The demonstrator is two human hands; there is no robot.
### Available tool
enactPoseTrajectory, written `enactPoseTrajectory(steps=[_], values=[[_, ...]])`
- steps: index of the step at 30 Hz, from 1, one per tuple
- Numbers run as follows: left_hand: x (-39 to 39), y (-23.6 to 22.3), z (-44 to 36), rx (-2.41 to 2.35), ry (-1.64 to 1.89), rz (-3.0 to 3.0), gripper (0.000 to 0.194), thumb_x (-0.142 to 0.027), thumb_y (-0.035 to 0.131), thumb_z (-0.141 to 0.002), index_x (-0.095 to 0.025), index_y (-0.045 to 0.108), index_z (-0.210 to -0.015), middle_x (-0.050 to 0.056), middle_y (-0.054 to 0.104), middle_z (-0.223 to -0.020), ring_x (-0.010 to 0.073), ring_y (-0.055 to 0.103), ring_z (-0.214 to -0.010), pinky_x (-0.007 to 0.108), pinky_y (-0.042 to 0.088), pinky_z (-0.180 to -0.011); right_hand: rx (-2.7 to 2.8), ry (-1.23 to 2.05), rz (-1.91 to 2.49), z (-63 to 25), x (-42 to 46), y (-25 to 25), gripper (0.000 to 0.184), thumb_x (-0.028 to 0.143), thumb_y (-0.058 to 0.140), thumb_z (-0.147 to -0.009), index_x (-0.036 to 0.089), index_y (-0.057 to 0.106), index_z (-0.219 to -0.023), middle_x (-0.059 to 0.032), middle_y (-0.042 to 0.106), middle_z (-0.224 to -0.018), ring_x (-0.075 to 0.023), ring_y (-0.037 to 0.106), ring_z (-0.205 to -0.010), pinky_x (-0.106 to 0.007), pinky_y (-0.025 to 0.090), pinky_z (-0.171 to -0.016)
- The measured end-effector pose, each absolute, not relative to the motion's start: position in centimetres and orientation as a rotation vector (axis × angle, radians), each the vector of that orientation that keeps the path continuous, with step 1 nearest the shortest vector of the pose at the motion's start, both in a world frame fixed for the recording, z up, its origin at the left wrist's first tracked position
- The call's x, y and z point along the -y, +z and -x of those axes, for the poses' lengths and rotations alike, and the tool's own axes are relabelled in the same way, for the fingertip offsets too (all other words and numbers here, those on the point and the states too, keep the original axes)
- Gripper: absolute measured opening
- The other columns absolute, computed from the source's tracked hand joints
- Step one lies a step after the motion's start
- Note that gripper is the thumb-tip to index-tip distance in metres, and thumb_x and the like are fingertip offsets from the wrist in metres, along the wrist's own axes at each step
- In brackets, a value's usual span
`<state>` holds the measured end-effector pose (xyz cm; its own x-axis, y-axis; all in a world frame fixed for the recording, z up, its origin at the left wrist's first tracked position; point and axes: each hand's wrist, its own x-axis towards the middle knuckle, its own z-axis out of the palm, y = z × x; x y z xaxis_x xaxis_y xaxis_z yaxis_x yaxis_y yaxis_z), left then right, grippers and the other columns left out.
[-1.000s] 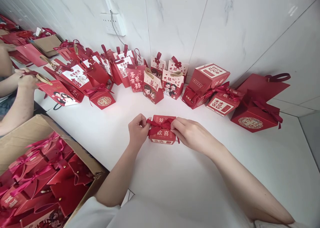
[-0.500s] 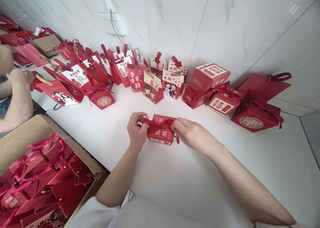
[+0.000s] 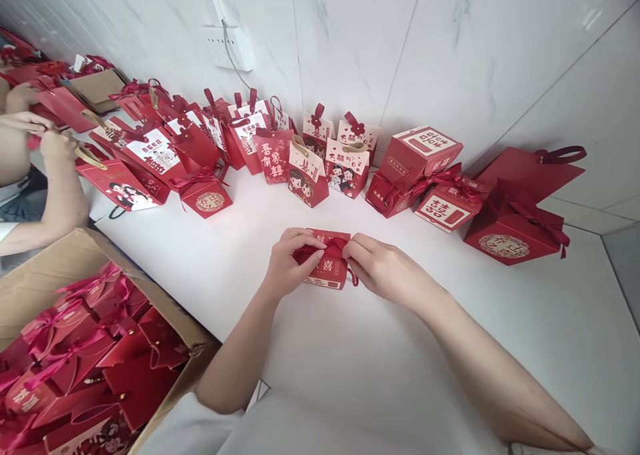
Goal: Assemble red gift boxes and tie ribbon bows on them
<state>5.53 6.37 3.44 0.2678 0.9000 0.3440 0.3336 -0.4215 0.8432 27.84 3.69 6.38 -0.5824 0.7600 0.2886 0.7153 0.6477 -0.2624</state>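
A small red gift box [image 3: 327, 276] with pale characters sits on the white table in front of me, partly hidden behind my fingers. Across its top runs a dark red ribbon [image 3: 336, 246]. My left hand [image 3: 295, 262] reaches over the box's left side, thumb and forefinger pinching the ribbon near its middle. On the right, my right hand [image 3: 373, 262] is closed on the ribbon at the box's right edge. A ribbon end dangles below the right fingers.
Red and white gift boxes [image 3: 305, 175] line the wall side of the white table [image 3: 400, 375]. More red boxes [image 3: 517, 232] stand at right. A cardboard carton [image 3: 200, 348] full of ribboned boxes is at lower left. Another person's hands [image 3: 50, 138] work at far left.
My left hand has moved right, from the ribbon's left part to its middle, covering more of the box. My right hand stays nearly still. The other person's hands have shifted.
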Motion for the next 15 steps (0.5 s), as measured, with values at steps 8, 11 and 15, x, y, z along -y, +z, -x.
enactPoseTrajectory(steps=[8, 11, 15], values=[[-6.3, 3.2, -5.8, -1.232, 1.123, -2.014, 0.010, -0.015, 0.066, -0.077, -0.021, 0.068, -0.084, 0.007, 0.059, -0.100, 0.0233, 0.057, -0.100, 0.037, 0.046, -0.089, 2.565, 0.125, 1.187, -28.2, -3.7, 6.7, 0.014, 0.006, 0.044, -0.093, 0.017, 0.050, -0.088, -0.0030, 0.052, -0.086, -0.0138, 0.044, -0.064, -0.027, 0.033, -0.055], [-6.3, 3.1, -5.8, -1.253, 1.106, -2.037, 0.010, -0.015, 0.065, -0.076, -0.020, 0.068, -0.084, 0.007, 0.059, -0.099, 0.0220, 0.057, -0.099, 0.037, 0.046, -0.089, 2.619, 0.143, 1.226, -28.5, -3.7, 7.3, 0.014, 0.006, 0.044, -0.093, 0.017, 0.050, -0.087, -0.0020, 0.051, -0.085, -0.0132, 0.043, -0.061, -0.027, 0.031, -0.054], [-6.5, 3.1, -5.8, -1.264, 1.094, -2.052, 0.008, -0.015, 0.064, -0.078, -0.019, 0.067, -0.084, 0.006, 0.059, -0.100, 0.0205, 0.057, -0.100, 0.036, 0.047, -0.090, 2.679, 0.285, 1.266, -29.5, -3.4, 8.3, 0.014, 0.008, 0.045, -0.094, 0.018, 0.051, -0.086, -0.0013, 0.054, -0.084, -0.0124, 0.045, -0.060, -0.026, 0.031, -0.054]])
